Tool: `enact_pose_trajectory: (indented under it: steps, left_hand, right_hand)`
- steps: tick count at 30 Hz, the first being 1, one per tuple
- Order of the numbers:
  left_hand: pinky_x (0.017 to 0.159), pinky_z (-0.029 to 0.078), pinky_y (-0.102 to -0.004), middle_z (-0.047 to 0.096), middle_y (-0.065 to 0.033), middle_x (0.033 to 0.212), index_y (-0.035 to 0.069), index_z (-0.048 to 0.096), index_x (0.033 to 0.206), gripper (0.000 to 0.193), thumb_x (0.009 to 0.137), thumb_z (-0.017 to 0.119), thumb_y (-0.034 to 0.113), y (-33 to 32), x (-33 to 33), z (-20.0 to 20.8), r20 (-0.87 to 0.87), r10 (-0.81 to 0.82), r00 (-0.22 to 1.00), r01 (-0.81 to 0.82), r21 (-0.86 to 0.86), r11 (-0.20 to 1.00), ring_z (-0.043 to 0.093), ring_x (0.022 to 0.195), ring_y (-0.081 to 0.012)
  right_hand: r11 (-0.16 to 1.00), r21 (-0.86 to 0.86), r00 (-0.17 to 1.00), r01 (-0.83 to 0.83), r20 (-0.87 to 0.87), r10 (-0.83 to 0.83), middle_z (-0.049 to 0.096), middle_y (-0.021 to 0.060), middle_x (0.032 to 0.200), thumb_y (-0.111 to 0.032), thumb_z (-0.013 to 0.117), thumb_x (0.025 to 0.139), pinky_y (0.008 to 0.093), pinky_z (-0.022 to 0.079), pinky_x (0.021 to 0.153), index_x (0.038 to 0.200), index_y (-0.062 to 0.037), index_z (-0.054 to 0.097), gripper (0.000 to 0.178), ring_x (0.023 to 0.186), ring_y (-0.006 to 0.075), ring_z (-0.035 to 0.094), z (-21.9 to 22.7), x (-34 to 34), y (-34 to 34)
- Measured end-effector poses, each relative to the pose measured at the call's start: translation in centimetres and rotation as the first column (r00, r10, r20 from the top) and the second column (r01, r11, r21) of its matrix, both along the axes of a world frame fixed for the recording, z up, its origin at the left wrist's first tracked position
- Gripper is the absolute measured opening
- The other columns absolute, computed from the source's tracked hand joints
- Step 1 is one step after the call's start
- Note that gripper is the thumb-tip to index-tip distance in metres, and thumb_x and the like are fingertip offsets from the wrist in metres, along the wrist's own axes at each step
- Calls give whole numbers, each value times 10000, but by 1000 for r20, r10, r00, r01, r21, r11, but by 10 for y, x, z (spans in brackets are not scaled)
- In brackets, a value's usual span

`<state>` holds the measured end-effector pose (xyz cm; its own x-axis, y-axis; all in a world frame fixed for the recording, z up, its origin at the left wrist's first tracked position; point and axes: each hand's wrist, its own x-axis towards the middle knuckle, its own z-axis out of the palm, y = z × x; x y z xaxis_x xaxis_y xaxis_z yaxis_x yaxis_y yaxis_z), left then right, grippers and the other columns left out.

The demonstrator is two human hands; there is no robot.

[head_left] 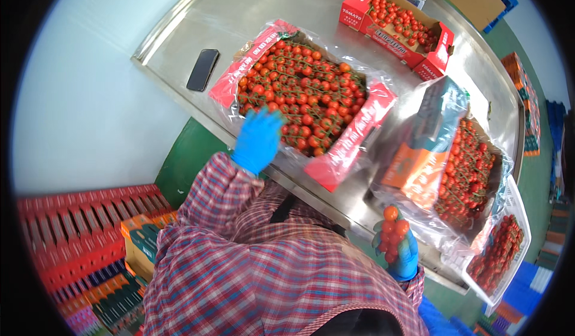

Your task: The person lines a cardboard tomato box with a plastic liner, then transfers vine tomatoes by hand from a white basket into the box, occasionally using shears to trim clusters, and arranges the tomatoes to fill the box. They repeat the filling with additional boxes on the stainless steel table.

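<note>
My left hand (257,140), in a blue glove, reaches over the near left side of a red cardboard box (350,147) lined with clear plastic. Its fingers look stretched out, the tips at the cherry tomatoes (305,87) on green stems that fill the box; I see nothing held. Low on the right, off the table's near edge, my gloved right hand (407,259) is closed around a bunch of cherry tomatoes (392,233). Beside that hand stands an orange and dark green box (422,150) in plastic wrap, with more cherry tomatoes (464,174) inside.
A black phone (203,70) lies on the metal table (165,63). A smaller red box (440,57) of tomatoes stands at the far right. At the right edge a white crate (520,195) holds more tomatoes. Stacked red cartons (90,216) fill the lower left.
</note>
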<state>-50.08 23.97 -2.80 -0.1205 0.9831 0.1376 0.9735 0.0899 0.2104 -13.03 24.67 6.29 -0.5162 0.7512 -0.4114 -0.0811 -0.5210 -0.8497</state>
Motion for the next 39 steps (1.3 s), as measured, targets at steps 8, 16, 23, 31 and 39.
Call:
enact_pose_trajectory:
  steps: [8, 16, 23, 31, 39]
  left_hand:
    - [1018, 322, -416, 520, -34, 1241, 145, 528, 1204, 401, 803, 524, 141, 59, -156, -63, -375, -387, 842, 428, 29, 903, 488, 1138, -223]
    - [1028, 314, -413, 482, -49, 1292, 151, 481, 1271, 510, 767, 555, 110, 67, -157, -53, -319, -310, 896, 336, 31, 941, 450, 1188, -221]
    - [1053, 284, -440, 397, -61, 1374, 167, 476, 1285, 519, 778, 516, 65, 76, -156, -56, -243, -466, 851, 451, -119, 885, 375, 1263, -265]
    - [1023, 313, -419, 513, -130, 1227, 108, 531, 1198, 353, 849, 486, 125, 90, -147, -32, -103, -520, 848, 502, -162, 850, 476, 1148, -274]
    - [896, 445, -420, 548, -115, 1152, 143, 545, 1172, 402, 779, 628, 158, 239, -111, -43, 150, -522, 840, 526, 17, 850, 527, 1046, -311]
  right_hand:
    - [990, -56, 987, 132, -83, -136, 517, 87, 1145, -419, 573, 842, 275, 419, 702, 1349, -20, 338, 687, 850, 173, 518, -33, -147, 9]
    - [952, -166, 965, 257, 98, -244, 527, 4, 1037, -386, 619, 826, 199, 379, 675, 1340, -28, 367, 676, 803, 84, 479, -35, -182, 1]
    - [943, -171, 955, 285, 133, -265, 529, 8, 1030, -347, 592, 852, 200, 395, 678, 1333, -30, 383, 612, 805, 93, 491, -34, -190, 0]
    - [937, -175, 953, 303, 37, -301, 535, 35, 1080, -391, 585, 846, 255, 431, 704, 1321, -36, 402, 621, 833, 134, 508, -31, -197, 4]
    - [936, -147, 946, 318, -7, -323, 524, 32, 1111, -363, 592, 848, 252, 434, 725, 1334, -38, 385, 620, 863, 120, 498, -27, -199, 10]
